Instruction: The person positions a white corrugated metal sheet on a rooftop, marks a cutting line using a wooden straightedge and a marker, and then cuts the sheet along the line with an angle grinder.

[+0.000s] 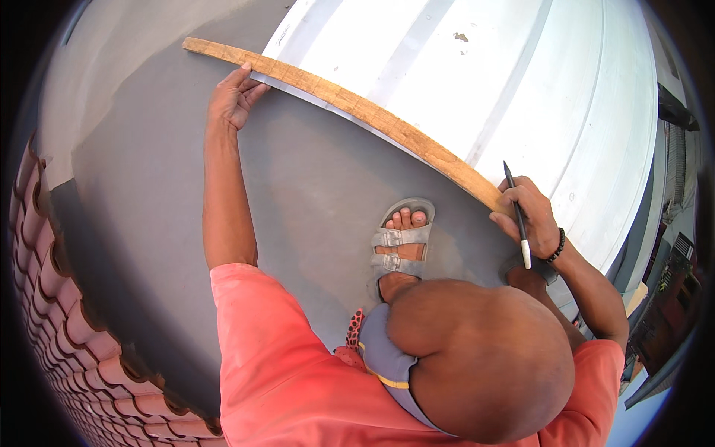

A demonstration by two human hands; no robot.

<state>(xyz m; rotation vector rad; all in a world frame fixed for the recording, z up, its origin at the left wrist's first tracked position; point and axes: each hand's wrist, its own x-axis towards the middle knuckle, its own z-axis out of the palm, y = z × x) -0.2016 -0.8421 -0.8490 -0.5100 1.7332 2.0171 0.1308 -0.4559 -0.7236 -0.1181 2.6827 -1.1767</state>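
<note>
A long wooden batten (350,106) lies along the near edge of white ribbed sheets (558,89), running from upper left to lower right. My left hand (232,97) pinches it near its left end, where the sheet's edge meets my fingers. At the right end, my right hand (529,208) grips the batten and also holds a slim black marker (511,186) with a white lower end, pointed tip upward and lying across my fingers.
Below me is a grey floor (149,186), where my sandalled foot (402,227) rests under my bent knee. Red roof tiles (52,298) border it at the left. Dark structures (663,298) lie beyond the sheets at the far right.
</note>
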